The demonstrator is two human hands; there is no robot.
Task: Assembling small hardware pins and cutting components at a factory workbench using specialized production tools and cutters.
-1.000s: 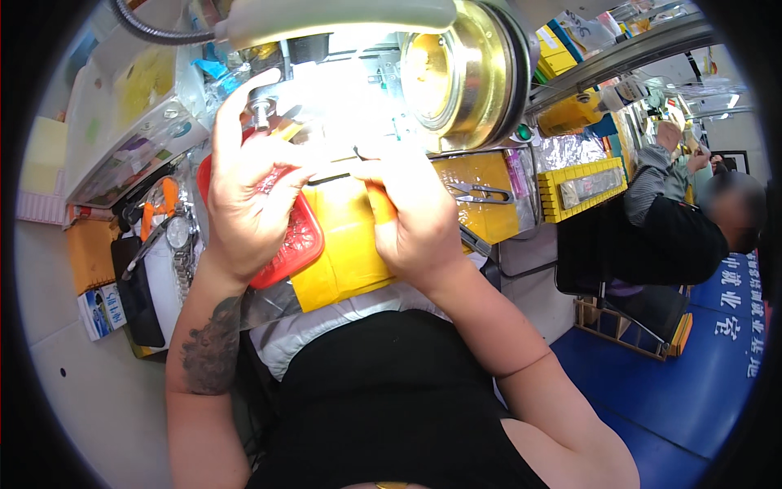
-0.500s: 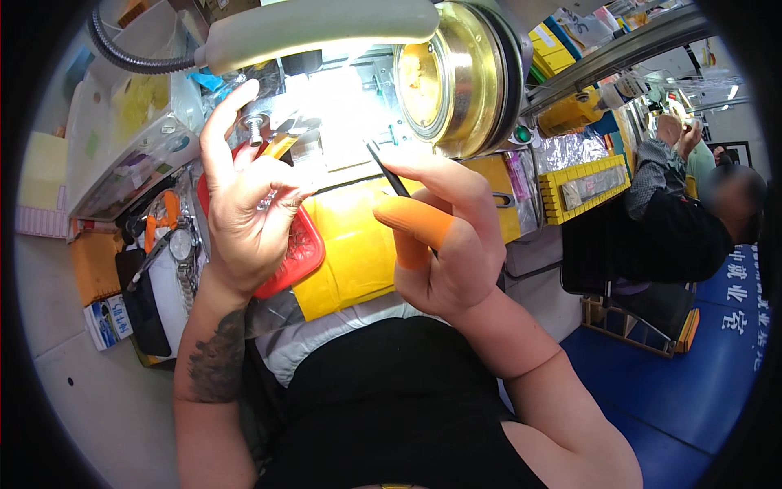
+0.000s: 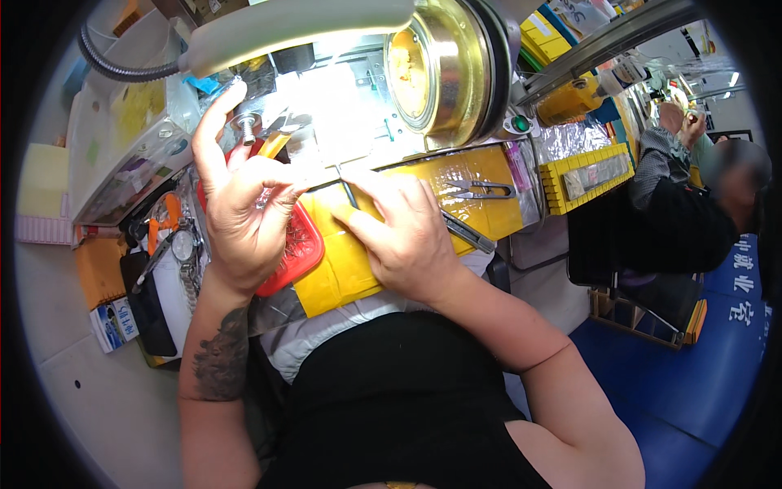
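While the right hand [image 3: 411, 236] holds a tool [image 3: 348, 189], white lettering [image 3: 740, 285] shows

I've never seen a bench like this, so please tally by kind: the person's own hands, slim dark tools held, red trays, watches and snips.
Hands (left hand, right hand): 2
Slim dark tool, in the right hand: 1
Red tray: 1
Watch: 1
Snips: 1
Total: 6

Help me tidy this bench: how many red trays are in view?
1: the red tray, partly covered by the left hand. Others could be hidden behind things.
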